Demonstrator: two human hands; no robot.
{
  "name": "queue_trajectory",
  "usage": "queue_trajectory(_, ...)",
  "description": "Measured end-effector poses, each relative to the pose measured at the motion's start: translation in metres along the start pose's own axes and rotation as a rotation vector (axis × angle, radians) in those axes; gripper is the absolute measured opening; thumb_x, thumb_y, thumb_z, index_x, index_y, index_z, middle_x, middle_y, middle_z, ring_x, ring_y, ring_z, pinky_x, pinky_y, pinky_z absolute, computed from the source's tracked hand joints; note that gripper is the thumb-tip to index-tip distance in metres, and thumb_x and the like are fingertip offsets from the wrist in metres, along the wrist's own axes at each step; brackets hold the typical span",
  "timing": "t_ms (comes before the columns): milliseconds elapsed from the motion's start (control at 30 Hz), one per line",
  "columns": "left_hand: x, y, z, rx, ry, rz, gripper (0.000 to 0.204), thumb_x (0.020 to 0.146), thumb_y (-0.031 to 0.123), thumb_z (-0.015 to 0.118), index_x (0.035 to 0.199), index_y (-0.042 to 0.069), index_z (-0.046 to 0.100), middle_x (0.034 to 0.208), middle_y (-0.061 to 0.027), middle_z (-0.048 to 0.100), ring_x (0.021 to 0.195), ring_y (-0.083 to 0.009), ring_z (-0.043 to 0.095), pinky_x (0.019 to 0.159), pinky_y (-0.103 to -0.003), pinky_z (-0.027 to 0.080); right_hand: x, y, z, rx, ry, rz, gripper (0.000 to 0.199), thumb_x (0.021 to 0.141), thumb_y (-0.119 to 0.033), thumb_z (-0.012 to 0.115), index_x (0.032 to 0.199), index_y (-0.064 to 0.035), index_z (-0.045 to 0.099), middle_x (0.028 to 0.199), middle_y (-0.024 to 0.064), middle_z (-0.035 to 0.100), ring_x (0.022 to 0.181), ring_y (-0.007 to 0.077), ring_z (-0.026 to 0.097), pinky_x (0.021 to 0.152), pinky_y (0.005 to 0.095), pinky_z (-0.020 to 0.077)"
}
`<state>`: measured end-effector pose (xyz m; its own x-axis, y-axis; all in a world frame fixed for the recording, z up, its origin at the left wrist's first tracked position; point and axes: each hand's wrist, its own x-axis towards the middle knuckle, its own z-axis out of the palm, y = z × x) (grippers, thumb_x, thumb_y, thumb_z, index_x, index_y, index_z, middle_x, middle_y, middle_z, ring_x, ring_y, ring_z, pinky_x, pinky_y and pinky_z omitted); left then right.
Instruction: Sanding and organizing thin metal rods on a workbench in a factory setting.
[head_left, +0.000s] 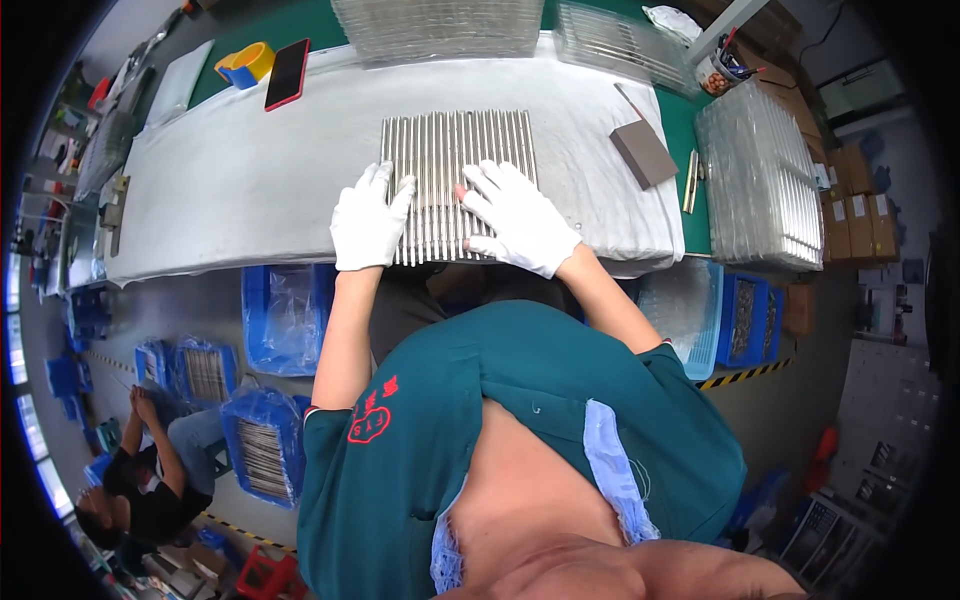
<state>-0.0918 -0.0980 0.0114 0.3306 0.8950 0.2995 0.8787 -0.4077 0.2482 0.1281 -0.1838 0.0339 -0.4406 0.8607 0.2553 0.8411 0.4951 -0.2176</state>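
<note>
A row of thin silvery metal rods (455,145) lies side by side on the white cloth (240,180) over the table in front of me. My left hand (368,222), in a white glove, rests at the row's left edge with its fingers stretched forward over the outer rods. Spread over the right part of the row is my right hand (525,222), also in a white glove. Bare skin shows at the tips of its thumb and one finger. Both palms face down, and neither hand is closed around a rod. Under the fingers parts of the rods are hidden.
A brown block (643,155) lies right of the rods, near brass-coloured pieces (691,182). A phone (288,75) and tape rolls (246,66) sit back left. Plastic-wrapped stacks (760,175) stand right; clear trays (440,28) line the back. Blue crates (262,325) are below. A person (150,470) sits left.
</note>
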Motion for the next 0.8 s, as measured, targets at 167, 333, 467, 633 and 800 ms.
queue_trajectory(167, 0.001, -0.005, 0.001, -0.074, -0.023, -0.044, 0.044, 0.09, 0.047, 0.058, 0.12, 0.016, 0.066, 0.126, -0.0063, 0.063, 0.096, -0.0315, 0.064, 0.088, -0.042, 0.052, 0.003, 0.0, 0.005, -0.022, 0.005, 0.013, 0.065, 0.085, -0.049, 0.061, 0.129, -0.0015, 0.055, 0.136, 0.0194, 0.049, 0.129, 0.035, 0.041, 0.111, 0.0448, 0.03)
queue_trajectory(333, 0.005, -0.014, 0.002, -0.211, -0.028, -0.056, 0.037, 0.091, 0.041, 0.059, 0.117, 0.015, 0.068, 0.123, -0.0072, 0.065, 0.105, -0.0298, 0.064, 0.092, -0.04, 0.05, -0.023, 0.013, -0.005, -0.053, -0.019, 0.104, 0.062, 0.088, -0.044, 0.06, 0.135, -0.0042, 0.051, 0.14, 0.0204, 0.046, 0.133, 0.0371, 0.04, 0.113, 0.0466, 0.0274)
queue_trajectory(467, 0.01, -0.024, 0.003, -0.466, -0.044, -0.181, 0.034, 0.094, 0.035, 0.058, 0.113, 0.01, 0.07, 0.114, -0.0103, 0.069, 0.108, -0.0273, 0.064, 0.095, -0.035, 0.048, -0.045, 0.026, -0.017, -0.052, -0.018, 0.174, 0.06, 0.088, -0.043, 0.06, 0.134, -0.0062, 0.053, 0.14, 0.0213, 0.046, 0.132, 0.0399, 0.04, 0.113, 0.0479, 0.0291)
queue_trajectory(633, 0.012, -0.033, 0.011, -0.487, -0.02, -0.176, 0.034, 0.098, 0.033, 0.052, 0.115, 0.01, 0.07, 0.113, -0.0114, 0.069, 0.108, -0.0269, 0.065, 0.094, -0.033, 0.048, -0.047, 0.028, -0.021, -0.021, 0.0, 0.177, 0.06, 0.088, -0.042, 0.06, 0.134, -0.0053, 0.053, 0.141, 0.0217, 0.045, 0.132, 0.0404, 0.039, 0.112, 0.0468, 0.03)
queue_trajectory(800, 0.007, -0.031, 0.012, -0.532, 0.034, -0.193, 0.034, 0.098, 0.033, 0.052, 0.116, 0.01, 0.069, 0.113, -0.0113, 0.069, 0.108, -0.0274, 0.065, 0.093, -0.034, 0.049, -0.018, 0.012, -0.013, -0.036, -0.005, 0.083, 0.058, 0.085, -0.043, 0.062, 0.125, -0.001, 0.056, 0.13, 0.0174, 0.051, 0.123, 0.0336, 0.045, 0.108, 0.0431, 0.033)
